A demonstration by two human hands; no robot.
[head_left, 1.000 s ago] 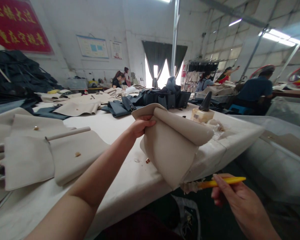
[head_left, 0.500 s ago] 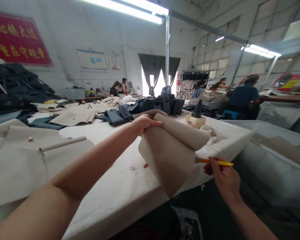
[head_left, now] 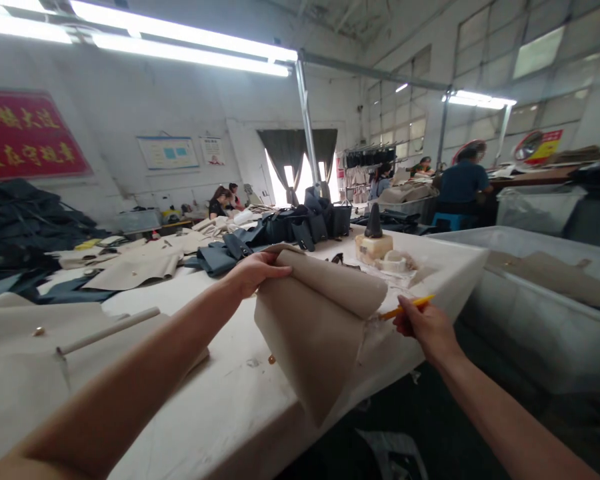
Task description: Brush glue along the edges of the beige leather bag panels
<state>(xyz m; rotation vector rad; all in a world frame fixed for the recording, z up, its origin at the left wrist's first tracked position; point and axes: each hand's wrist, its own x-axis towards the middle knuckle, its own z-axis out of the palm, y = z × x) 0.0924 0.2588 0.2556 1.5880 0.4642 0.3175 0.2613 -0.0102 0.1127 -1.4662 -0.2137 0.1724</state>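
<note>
Left grip [head_left: 257,273] pinched shut on curled beige panel [head_left: 310,327]; right grip [head_left: 425,327] closed around yellow pen [head_left: 407,307], just beside panel, over tabletop [head_left: 215,400].

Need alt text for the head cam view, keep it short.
First-person view: the left hand grips a curled beige material panel above a white worktable, while the right hand holds a yellow pen beside the panel. A co-worker in a blue shirt sits in the background.

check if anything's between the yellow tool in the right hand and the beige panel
Nothing visible stands in the way: the yellow-handled tool in the right hand ends just off the edge of the curled beige panel held by the left hand.
</note>
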